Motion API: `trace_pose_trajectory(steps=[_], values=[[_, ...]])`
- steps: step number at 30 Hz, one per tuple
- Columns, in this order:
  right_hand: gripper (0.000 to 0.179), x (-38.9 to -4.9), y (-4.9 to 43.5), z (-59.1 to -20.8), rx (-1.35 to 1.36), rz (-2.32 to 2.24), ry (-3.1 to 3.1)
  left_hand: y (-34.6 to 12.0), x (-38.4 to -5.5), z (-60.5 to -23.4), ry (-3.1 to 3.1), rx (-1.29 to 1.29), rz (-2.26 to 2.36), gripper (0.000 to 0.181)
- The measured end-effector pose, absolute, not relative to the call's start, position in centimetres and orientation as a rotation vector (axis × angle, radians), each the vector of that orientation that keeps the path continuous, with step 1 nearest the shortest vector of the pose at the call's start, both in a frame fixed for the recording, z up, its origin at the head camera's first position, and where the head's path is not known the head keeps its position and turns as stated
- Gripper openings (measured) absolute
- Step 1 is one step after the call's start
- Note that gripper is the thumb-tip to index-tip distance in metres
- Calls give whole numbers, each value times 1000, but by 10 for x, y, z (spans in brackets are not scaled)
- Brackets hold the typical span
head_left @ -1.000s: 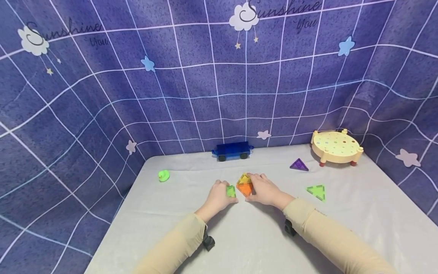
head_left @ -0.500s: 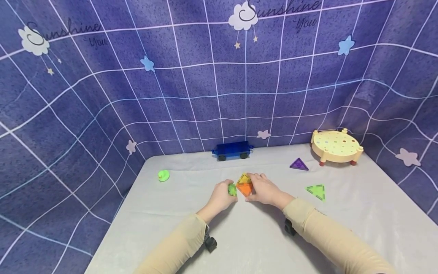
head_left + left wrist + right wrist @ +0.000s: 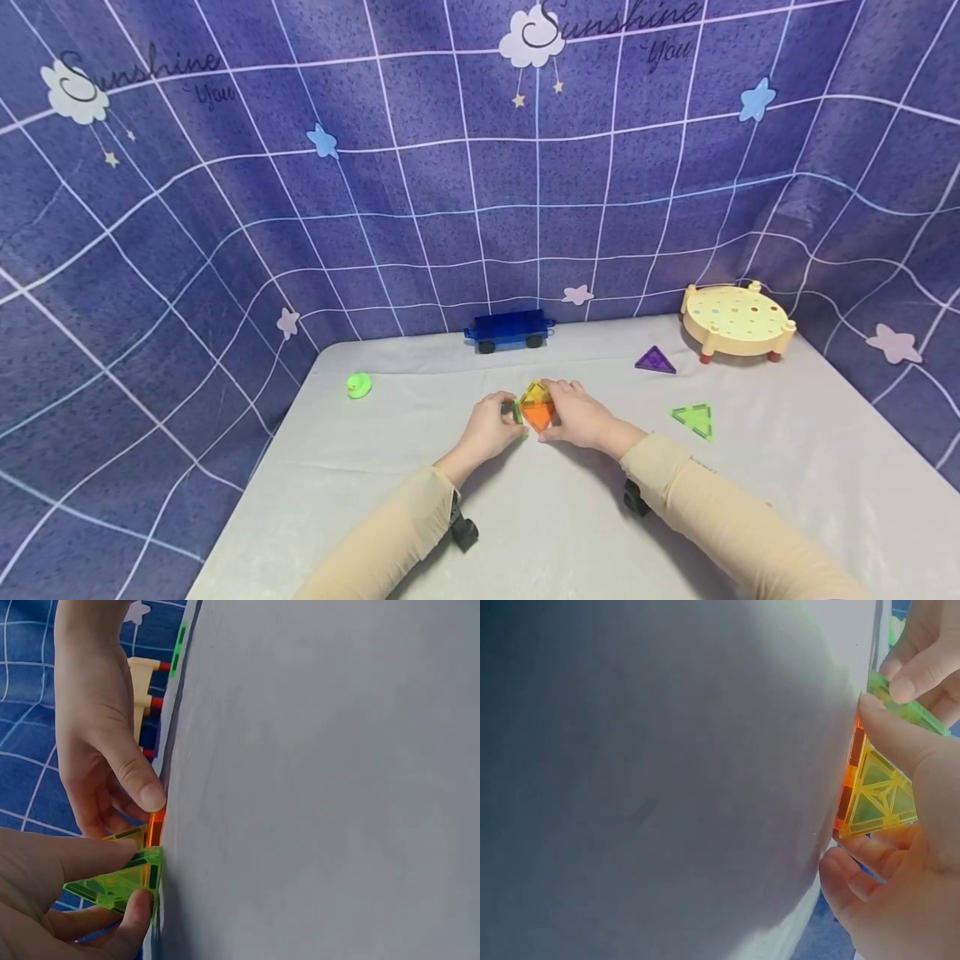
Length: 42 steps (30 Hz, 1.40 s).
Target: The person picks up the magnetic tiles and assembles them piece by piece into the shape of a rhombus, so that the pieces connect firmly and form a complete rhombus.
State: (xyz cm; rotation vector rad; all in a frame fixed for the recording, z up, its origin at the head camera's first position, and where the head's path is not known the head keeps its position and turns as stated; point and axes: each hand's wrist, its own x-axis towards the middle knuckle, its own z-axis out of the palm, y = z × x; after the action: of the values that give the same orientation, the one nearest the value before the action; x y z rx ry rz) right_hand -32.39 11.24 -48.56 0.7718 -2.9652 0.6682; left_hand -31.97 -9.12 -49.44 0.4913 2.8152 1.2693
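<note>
My left hand point(image 3: 487, 429) pinches a clear green magnetic tile point(image 3: 112, 889) between thumb and fingers, tilted up off the table in the head view. Just to its right, my right hand point(image 3: 581, 415) grips a yellow triangular magnetic tile point(image 3: 877, 796) and an orange tile point(image 3: 537, 417), joined along an edge. The orange one lies along the tabletop, while the yellow one stands up from it in the right wrist view. Green and orange are side by side; whether they touch I cannot tell. Fingers hide parts of all these tiles.
A blue wheeled toy car base point(image 3: 510, 330) stands at the back. To the right are a purple triangle tile point(image 3: 656, 361), a light green triangle tile point(image 3: 697, 420) and a cream toy table point(image 3: 737, 321). A green toy duck point(image 3: 359, 385) sits at the left.
My left hand has shifted slightly right and turned the green tile, bringing it nearer the orange and yellow pair and more on edge. The right hand stays nearly still.
</note>
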Motion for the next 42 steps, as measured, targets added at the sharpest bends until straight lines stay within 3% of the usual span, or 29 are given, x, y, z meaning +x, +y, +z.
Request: trace_pose_trajectory(steps=[42], values=[[85,-326,120,-490,880,737,-2918,-83,-329,-499,3009,592,1118,65]])
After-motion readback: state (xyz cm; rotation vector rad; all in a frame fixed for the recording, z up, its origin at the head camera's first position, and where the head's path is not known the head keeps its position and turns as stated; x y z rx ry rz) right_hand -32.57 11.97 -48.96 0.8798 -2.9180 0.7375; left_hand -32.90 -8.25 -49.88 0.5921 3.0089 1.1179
